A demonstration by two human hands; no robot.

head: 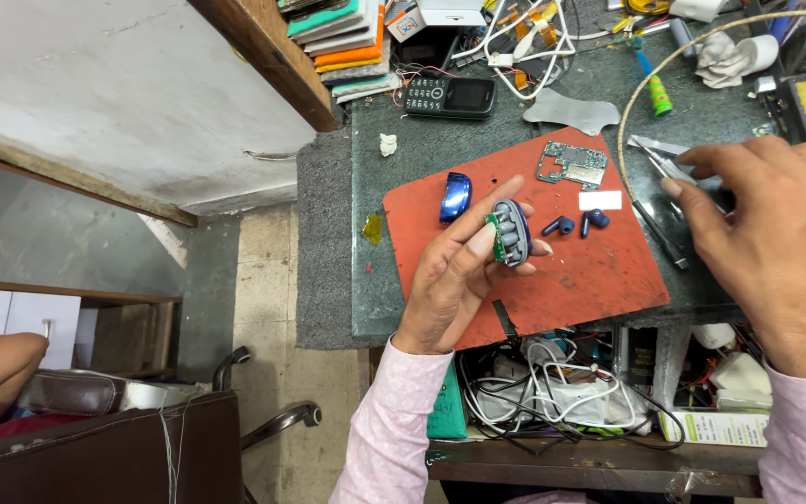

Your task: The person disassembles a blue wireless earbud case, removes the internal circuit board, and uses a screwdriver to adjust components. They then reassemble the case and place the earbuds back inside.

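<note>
A dark green workbench (366, 280) carries a red mat (590, 280), a black phone (450, 97) and cables (524, 37).

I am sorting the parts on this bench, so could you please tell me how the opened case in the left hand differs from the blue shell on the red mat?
The opened case is held off the mat in the left hand; the blue shell lies untouched on the red mat. The opened case shows grey insides and a green board edge; the blue shell shows only glossy blue. Both are small and rounded.

Glossy blue plastic lid (455, 197), matt red rubber mat (590, 280)
</note>
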